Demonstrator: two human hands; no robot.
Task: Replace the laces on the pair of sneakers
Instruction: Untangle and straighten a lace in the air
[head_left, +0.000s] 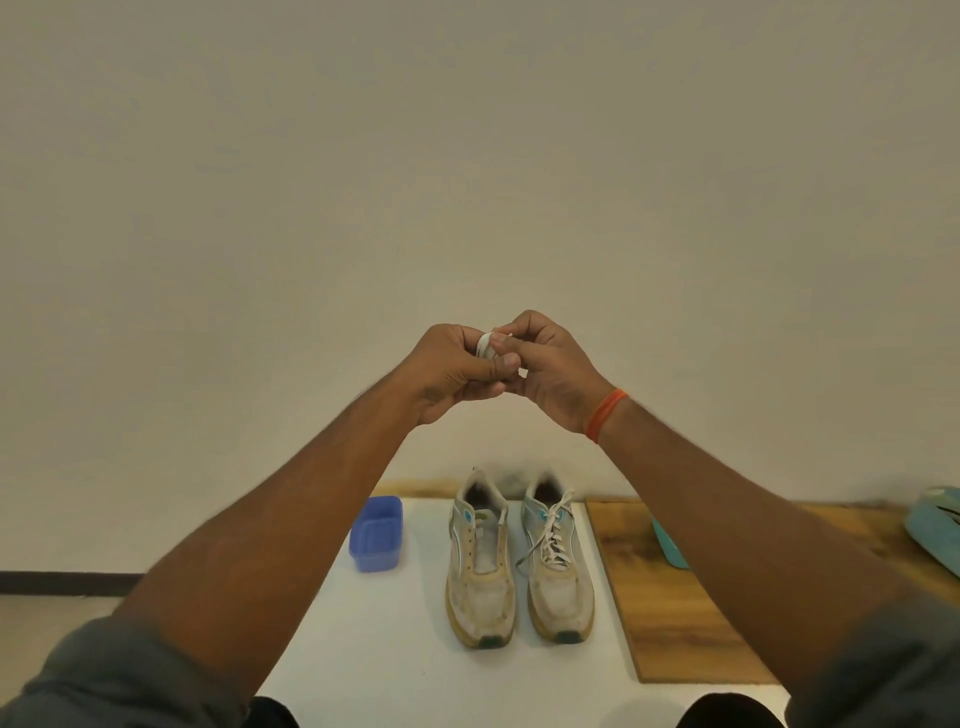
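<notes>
White sheeting covers the surface (415, 670) I am working over, running from the near edge to the far wall, with bare room on it near and left of the shoes; a wood-grain board (670, 597) lies along its right side. I can read no brand or writing on anything. Two worn pale sneakers stand side by side, toes toward me: the left sneaker (480, 566) has bare eyelets, while the right sneaker (558, 561) carries a white lace (550, 535) loosely threaded. Far left of them sits a blue plastic tub (376, 532), open-topped, and I can see nothing in it. A teal object (935, 525) is cut off by the right edge, and a smaller teal piece (670, 545) shows beside my right arm. Raised well above the shoes, my left hand (447, 374) and right hand (550, 371) meet, fingers curled, both pinching a small bundled white lace (485, 345) between them. An orange band (605, 413) circles my right wrist.
</notes>
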